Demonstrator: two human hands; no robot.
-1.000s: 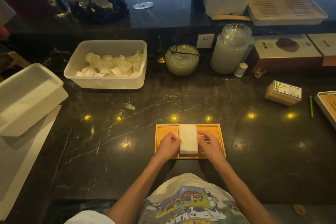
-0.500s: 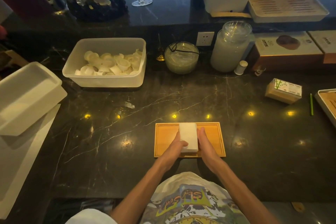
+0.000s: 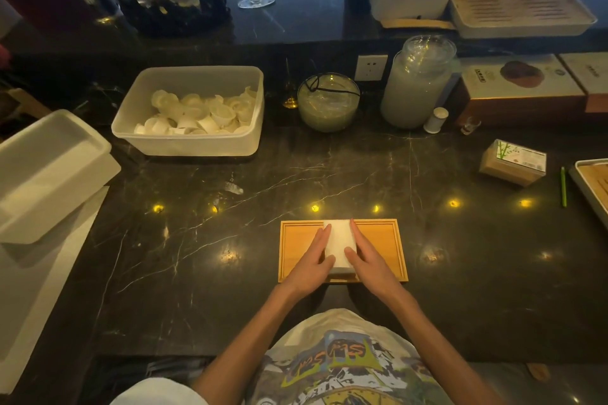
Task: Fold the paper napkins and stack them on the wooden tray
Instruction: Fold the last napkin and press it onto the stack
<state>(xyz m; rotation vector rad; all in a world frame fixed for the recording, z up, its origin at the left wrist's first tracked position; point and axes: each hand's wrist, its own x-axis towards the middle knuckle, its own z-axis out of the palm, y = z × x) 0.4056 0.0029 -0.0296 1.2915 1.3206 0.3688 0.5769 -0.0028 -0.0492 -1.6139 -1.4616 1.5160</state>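
I see the stack of folded napkins (image 3: 340,245) sitting on the wooden tray (image 3: 378,246), roughly at its middle and reaching from the far rim almost to the near one. The tray lies flat on the dark marble counter (image 3: 230,273), just in front of me.

My left hand (image 3: 311,265) is pressed flat against the left side of the stack, fingers straight and together, pointing away from me — not curled around anything. My right hand (image 3: 368,260) mirrors it on the right side, palm in, fingers extended along the stack's edge. Both hands touch the napkins, squeezing them between the palms rather than gripping; the near corners of the stack are hidden behind my thumbs.

Farther back on the counter, well apart from the tray, stands a white plastic tub (image 3: 194,112) holding small white cups. To its right are a glass bowl (image 3: 328,102) and a tall frosted jar (image 3: 418,82) with a clear lid. A small box with a bamboo print (image 3: 513,163) rests off to the right, a green stick (image 3: 563,187) just beside it.
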